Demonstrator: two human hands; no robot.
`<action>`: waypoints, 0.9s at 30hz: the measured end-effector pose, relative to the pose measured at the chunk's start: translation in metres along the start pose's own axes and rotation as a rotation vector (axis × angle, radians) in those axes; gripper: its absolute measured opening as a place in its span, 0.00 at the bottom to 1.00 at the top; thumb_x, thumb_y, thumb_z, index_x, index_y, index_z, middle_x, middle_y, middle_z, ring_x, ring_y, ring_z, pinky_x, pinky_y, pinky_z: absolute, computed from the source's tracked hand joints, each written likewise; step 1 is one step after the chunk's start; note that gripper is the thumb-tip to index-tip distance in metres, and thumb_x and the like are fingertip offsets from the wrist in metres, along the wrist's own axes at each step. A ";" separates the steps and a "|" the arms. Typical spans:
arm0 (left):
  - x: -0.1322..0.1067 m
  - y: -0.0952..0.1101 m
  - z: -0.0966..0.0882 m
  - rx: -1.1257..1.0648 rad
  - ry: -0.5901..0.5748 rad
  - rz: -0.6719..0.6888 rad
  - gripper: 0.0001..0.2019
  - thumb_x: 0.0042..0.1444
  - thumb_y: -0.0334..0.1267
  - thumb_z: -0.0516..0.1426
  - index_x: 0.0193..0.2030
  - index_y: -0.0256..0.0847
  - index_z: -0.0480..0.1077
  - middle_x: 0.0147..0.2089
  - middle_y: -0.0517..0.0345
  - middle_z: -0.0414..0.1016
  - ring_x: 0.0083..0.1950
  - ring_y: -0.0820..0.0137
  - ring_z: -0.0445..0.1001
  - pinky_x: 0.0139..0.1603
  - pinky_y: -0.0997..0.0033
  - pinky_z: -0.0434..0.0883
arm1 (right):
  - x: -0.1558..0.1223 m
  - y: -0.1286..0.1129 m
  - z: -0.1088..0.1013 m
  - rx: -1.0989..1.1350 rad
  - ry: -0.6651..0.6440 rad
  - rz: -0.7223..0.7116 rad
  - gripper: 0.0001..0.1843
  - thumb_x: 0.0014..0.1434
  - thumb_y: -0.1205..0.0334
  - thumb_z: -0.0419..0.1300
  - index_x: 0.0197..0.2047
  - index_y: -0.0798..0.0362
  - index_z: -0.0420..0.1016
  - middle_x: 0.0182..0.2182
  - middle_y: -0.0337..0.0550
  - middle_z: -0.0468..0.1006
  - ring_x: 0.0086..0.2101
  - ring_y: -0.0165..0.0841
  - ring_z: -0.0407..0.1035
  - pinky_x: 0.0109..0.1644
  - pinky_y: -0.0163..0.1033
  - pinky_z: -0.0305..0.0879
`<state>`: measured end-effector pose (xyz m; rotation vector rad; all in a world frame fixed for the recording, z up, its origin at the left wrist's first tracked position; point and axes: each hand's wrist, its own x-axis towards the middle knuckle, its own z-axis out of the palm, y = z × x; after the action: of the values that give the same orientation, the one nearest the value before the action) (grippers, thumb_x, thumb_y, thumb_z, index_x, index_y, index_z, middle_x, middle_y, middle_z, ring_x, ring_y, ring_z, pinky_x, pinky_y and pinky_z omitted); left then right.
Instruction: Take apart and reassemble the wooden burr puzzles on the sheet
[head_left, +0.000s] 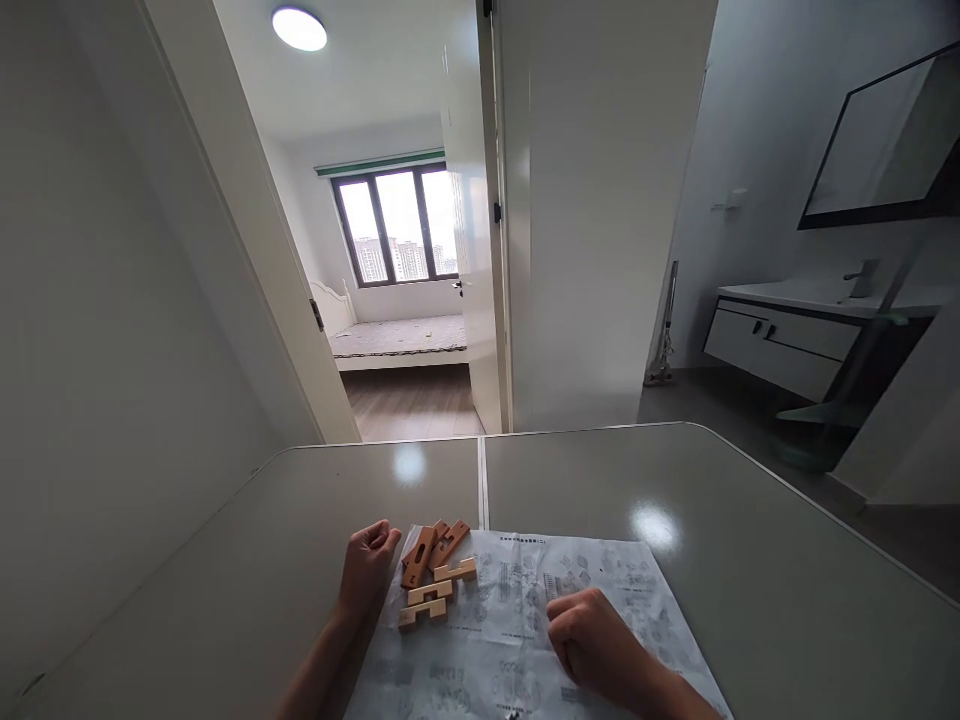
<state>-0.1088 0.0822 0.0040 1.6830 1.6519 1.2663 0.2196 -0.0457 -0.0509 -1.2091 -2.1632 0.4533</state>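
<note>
My left hand rests on the grey table as a loose fist, just left of several notched wooden puzzle pieces. The darker brown pieces lie at the back, the paler ones nearer me. They sit on the left part of a printed instruction sheet. My right hand lies on the sheet with its fingers curled under, knuckles up. Nothing shows inside either hand.
A seam runs down the table's middle. Beyond the far edge an open door leads to a bedroom with a window and a bed. A wall-hung sink cabinet and a mirror stand at the right.
</note>
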 end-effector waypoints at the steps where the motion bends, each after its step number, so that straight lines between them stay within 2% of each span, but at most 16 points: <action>1: 0.000 0.000 0.000 0.002 -0.001 0.002 0.19 0.46 0.50 0.53 0.22 0.46 0.44 0.25 0.67 0.40 0.28 0.75 0.43 0.27 0.74 0.47 | 0.000 0.001 0.001 0.000 -0.004 0.002 0.11 0.30 0.78 0.48 0.11 0.55 0.66 0.14 0.32 0.66 0.18 0.22 0.58 0.25 0.29 0.46; 11: 0.001 -0.002 0.001 0.018 -0.012 0.017 0.19 0.47 0.50 0.53 0.22 0.46 0.43 0.25 0.67 0.39 0.28 0.75 0.43 0.27 0.74 0.47 | 0.001 -0.001 -0.001 -0.060 -0.029 0.019 0.11 0.32 0.80 0.49 0.12 0.55 0.65 0.15 0.32 0.68 0.18 0.22 0.59 0.26 0.28 0.47; 16: 0.002 -0.003 0.002 0.023 -0.014 0.015 0.19 0.46 0.50 0.53 0.22 0.46 0.43 0.25 0.67 0.39 0.27 0.75 0.42 0.26 0.74 0.47 | 0.001 -0.003 -0.001 -0.040 -0.021 0.010 0.11 0.32 0.81 0.50 0.11 0.56 0.64 0.15 0.31 0.67 0.18 0.21 0.58 0.25 0.28 0.46; 27: 0.001 -0.003 0.001 0.041 -0.022 0.026 0.19 0.47 0.49 0.52 0.22 0.46 0.44 0.25 0.67 0.40 0.27 0.75 0.43 0.27 0.74 0.48 | 0.001 0.000 0.001 -0.011 -0.046 0.055 0.12 0.31 0.78 0.48 0.11 0.55 0.67 0.16 0.33 0.71 0.19 0.22 0.61 0.26 0.28 0.49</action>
<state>-0.1095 0.0842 0.0018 1.7420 1.6582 1.2297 0.2187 -0.0448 -0.0518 -1.2786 -2.1783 0.4975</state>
